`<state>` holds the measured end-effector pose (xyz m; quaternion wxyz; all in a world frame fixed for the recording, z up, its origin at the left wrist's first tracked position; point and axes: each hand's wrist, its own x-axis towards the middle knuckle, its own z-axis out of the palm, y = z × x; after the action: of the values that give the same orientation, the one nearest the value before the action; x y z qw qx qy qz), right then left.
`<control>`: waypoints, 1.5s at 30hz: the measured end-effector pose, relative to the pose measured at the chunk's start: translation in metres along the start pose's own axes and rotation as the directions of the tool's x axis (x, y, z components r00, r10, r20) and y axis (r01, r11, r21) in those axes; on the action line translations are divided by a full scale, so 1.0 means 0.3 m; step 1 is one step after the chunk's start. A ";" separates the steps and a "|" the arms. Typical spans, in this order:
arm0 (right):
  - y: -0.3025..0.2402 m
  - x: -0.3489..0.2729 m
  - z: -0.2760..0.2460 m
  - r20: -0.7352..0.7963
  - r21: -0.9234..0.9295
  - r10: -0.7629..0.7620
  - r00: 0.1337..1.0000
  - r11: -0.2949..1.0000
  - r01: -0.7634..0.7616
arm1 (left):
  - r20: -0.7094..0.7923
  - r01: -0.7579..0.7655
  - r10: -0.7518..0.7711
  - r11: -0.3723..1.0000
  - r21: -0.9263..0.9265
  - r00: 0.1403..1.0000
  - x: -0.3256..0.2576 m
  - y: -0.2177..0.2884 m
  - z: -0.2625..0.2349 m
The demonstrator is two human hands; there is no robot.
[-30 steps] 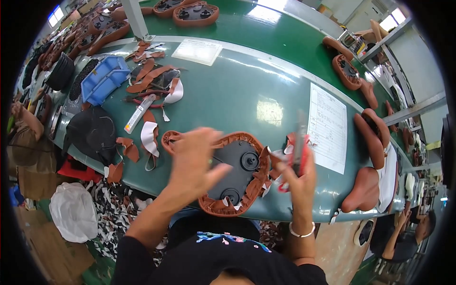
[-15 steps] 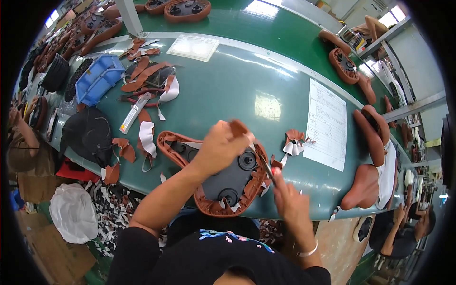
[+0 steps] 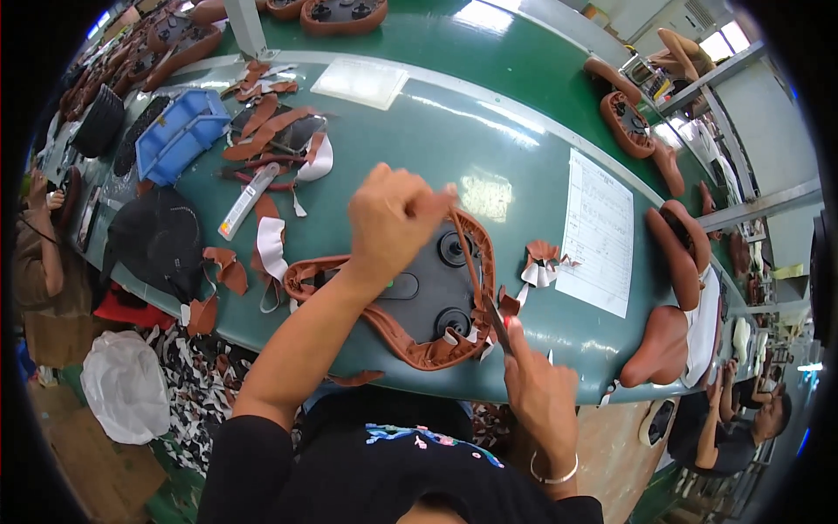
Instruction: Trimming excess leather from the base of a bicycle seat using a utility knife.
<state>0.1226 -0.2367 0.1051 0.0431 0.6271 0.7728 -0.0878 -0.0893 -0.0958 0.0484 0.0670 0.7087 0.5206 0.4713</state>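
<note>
Bicycle saddle (image 3: 417,293) lies bottom-up on table (image 3: 410,166), nose leftward; left hand's (image 3: 388,214) fingers pinch brown strip (image 3: 470,258), right hand's (image 3: 541,397) fingers close round bladed tool (image 3: 498,328) by rear rim.

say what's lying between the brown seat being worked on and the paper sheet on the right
The head view shows a crumpled brown-and-white scrap near the sheet, plus a smaller brown scrap near the seat.

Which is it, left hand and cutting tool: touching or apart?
Apart: the head view shows the saddle's black base in the gap between the left hand and the cutting tool.
</note>
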 end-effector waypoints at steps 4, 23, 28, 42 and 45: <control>0.088 0.061 -0.019 -0.150 -0.119 -0.180 0.972 0.979 0.163 | 0.343 0.545 -0.501 0.340 -0.767 0.795 0.004 -0.001 -0.039; 0.132 0.000 -0.135 0.064 -0.128 -0.143 0.988 0.980 0.151 | 0.478 -0.124 -0.009 0.962 0.245 0.878 0.057 -0.127 -0.304; 0.209 0.002 -0.080 0.076 0.126 -0.104 0.992 0.988 0.094 | 0.960 0.538 -0.277 0.814 0.221 0.026 -0.212 0.015 -0.289; 0.031 -0.202 0.239 -0.006 0.745 0.300 0.954 0.638 -0.196 | 0.324 0.550 -0.446 0.633 -0.545 0.834 -0.370 0.381 -0.065; -0.013 -0.254 0.173 0.358 0.897 0.307 0.882 0.150 -0.416 | 0.330 0.571 -0.468 0.624 -0.533 0.820 -0.398 0.362 -0.065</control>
<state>0.1324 -0.3207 0.0679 -0.2921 0.6812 0.3800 -0.5534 -0.0319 -0.2479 0.0514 0.4668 0.5016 0.5151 0.5150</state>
